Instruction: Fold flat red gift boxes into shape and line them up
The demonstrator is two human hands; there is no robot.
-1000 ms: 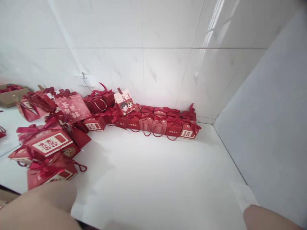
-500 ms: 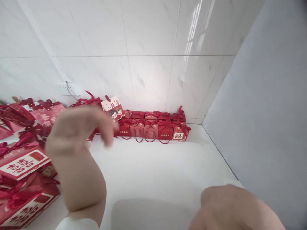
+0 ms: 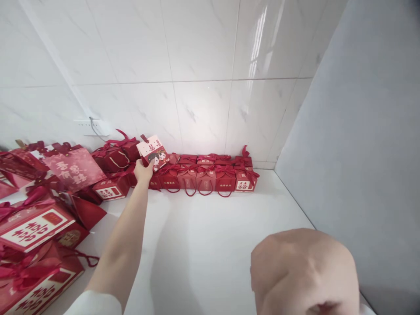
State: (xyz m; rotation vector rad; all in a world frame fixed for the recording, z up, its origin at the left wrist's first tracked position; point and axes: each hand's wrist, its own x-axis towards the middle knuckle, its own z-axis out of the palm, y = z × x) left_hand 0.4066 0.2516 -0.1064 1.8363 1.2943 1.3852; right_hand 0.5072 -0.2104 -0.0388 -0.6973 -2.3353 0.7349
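My left hand (image 3: pixel 144 171) reaches out to the back row and is closed on the lower left edge of a pink-and-red gift box (image 3: pixel 153 151) with two cartoon figures on it. Its thumb presses on the printed front, and the box leans tilted over the red boxes (image 3: pixel 169 178) beneath. Close to the camera, my right hand (image 3: pixel 305 271) is curled with its back turned up. The fingers are mostly hidden, and I cannot make out what they hold, if anything; a dark reddish spot shows at its lower edge.
Small red boxes with ribbons and cord handles line the tiled wall (image 3: pixel 203 118), ending at a white-fronted box (image 3: pixel 246 181). Larger red gift boxes (image 3: pixel 39 223) crowd the left of the white table (image 3: pixel 210 245). A grey panel (image 3: pixel 367 153) rises on the right.
My left hand has moved forward from above the table to the cartoon gift box and gripped it. My right hand has shifted slightly left and up in view, still curled.
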